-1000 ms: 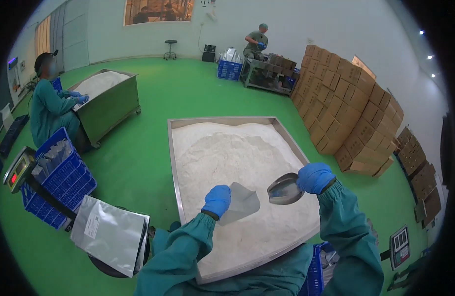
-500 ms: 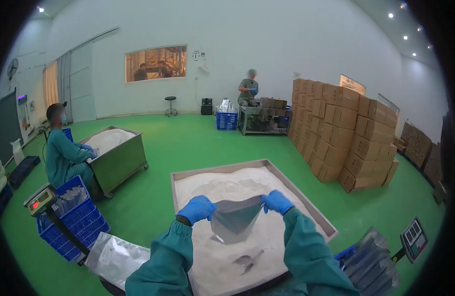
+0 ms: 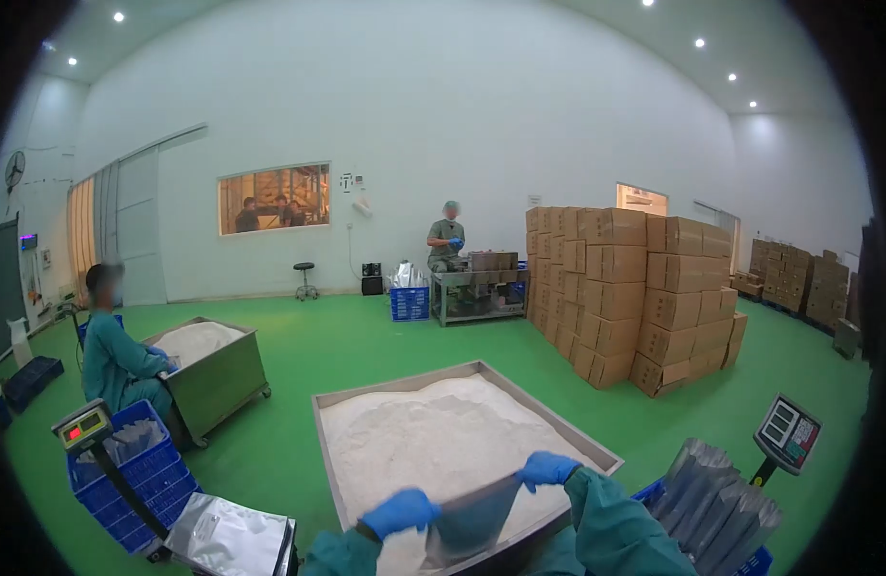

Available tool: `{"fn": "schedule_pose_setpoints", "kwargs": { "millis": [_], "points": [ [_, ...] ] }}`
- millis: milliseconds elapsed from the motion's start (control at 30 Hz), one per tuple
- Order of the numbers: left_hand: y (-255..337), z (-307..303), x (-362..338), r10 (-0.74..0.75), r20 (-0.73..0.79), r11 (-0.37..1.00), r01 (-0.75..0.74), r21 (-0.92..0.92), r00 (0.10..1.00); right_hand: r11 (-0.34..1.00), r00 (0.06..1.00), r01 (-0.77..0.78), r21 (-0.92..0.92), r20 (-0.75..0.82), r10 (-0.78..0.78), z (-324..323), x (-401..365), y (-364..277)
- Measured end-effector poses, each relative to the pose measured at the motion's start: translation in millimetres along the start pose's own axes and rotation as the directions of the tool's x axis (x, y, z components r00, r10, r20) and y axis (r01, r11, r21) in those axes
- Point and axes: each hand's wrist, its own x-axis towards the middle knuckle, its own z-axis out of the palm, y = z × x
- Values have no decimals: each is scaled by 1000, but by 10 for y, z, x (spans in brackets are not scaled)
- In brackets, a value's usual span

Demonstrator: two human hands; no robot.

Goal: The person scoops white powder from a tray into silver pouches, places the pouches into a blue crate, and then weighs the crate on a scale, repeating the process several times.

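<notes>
A silver foil pouch (image 3: 473,523) hangs between my two hands over the near edge of a steel bin (image 3: 385,389) filled with white powder (image 3: 433,437). My left hand (image 3: 400,512), in a blue glove, grips the pouch's left top corner. My right hand (image 3: 546,469), also gloved in blue, grips its right top corner. Both green sleeves show at the bottom of the view. The metal scoop is out of sight.
A scale (image 3: 787,434) and a blue crate of silver pouches (image 3: 716,504) stand at my right. Another scale (image 3: 83,426), a blue crate (image 3: 135,475) and a flat pouch (image 3: 227,538) are at my left. A seated person (image 3: 116,355) works at a second powder bin (image 3: 207,360). Stacked cartons (image 3: 625,288) rise behind.
My head has tilted up, so the bin and hands sit lower in view. The scoop left my right hand earlier; both hands now hold the pouch stretched wider.
</notes>
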Motion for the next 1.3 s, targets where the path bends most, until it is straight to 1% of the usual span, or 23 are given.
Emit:
{"fn": "schedule_pose_setpoints", "kwargs": {
  "millis": [67, 133, 200, 233, 267, 300, 467, 533, 567, 633, 667, 733, 800, 833, 867, 933, 967, 1033, 1067, 1100, 1133, 1233, 1300],
  "points": [
    [-110, -405, 238, -114, -61, 987, 107, -118, 992, 998, 985, 54, -32, -159, -58, -324, -125, -113],
    [21, -830, 506, -96, -5, 945, 92, 314, 995, 999, 969, -29, -26, -246, 22, -731, -521, -655],
    [43, -999, 770, -231, 21, 945, 218, 245, 973, 973, 825, 193, -123, -517, -229, -890, -745, -1015],
    [-111, -1018, 855, 32, 14, 948, -35, 318, 999, 976, 826, 184, -119, -520, -219, -847, -688, -1057],
    [23, -1027, 934, -150, -71, 978, 158, 134, 986, 968, 905, 170, -182, -361, -227, -753, -579, -1062],
    [28, -1019, 1034, -102, -111, 962, 127, 243, 988, 956, 957, 169, -241, -191, -217, -631, -432, -1050],
    [-535, -1126, 1195, 95, -140, 836, -2, 549, 986, 988, 971, 153, 25, -191, -145, -420, 357, -927],
    [-177, -1451, 1027, -356, -328, 916, 397, 66, 875, 983, 952, 183, 22, -254, -171, -670, 100, -1068],
    [16, -1558, 918, -360, -308, 916, 397, 65, 881, 981, 933, 195, -15, -304, -191, -774, -31, -1026],
    [262, -1622, 777, -563, -441, 815, 558, -157, 699, 995, 915, 67, -76, -394, -92, -1015, -524, -994],
    [160, -1539, 757, -568, -398, 817, 554, -161, 721, 993, 902, -70, -95, -432, 23, -1173, -909, -1107],
    [-104, -1264, 775, -156, -366, 983, 180, 32, 917, 994, 875, 10, -108, -481, -61, -1400, -1613, -1154],
    [-230, -905, 948, -306, -193, 894, 212, -395, 932, 972, 794, -176, -157, -606, 46, -1520, -2288, -1270],
    [-174, -707, 1073, -338, -136, 845, 237, -479, 931, 971, 768, -234, -38, -620, 161, -1593, -2590, -1395],
    [-123, -527, 1209, -374, -68, 785, 277, -554, 925, 894, 707, -447, -26, -623, 336, -1634, -2862, -1366],
    [-169, -209, 1515, -152, 118, 853, 191, -486, 981, 707, 531, -707, 11, -652, 541, -1683, -3373, -1168],
    [-107, -37, 1663, -68, 200, 864, 158, -478, 977, 668, 724, -605, -435, -649, 234, -1721, -3692, -902],
    [231, 208, 1932, -423, 100, 803, 424, -418, 901, 476, 882, -396, -785, -469, -40, -1664, -4241, -565],
    [298, 252, 1914, -405, 116, 806, 414, -423, 907, 640, 691, -651, -408, -667, 277, -1644, -4528, -683],
    [171, 401, 1991, -380, 29, 828, 354, -436, 925, 622, 426, -781, 59, -677, 600, -1582, -4748, -615],
    [79, 513, 2050, -357, -61, 846, 296, -443, 932, 485, 258, -828, 281, -577, 775, -1547, -5038, -385],
    [136, 645, 2296, -420, -23, 836, 377, -398, 907, 294, 22, -824, 484, -491, 871, -1192, -5913, 293],
    [121, 745, 2412, -479, -6, 838, 455, -300, 878, 325, 57, -795, 513, -470, 881, -958, -6239, 639]
  ]
}}
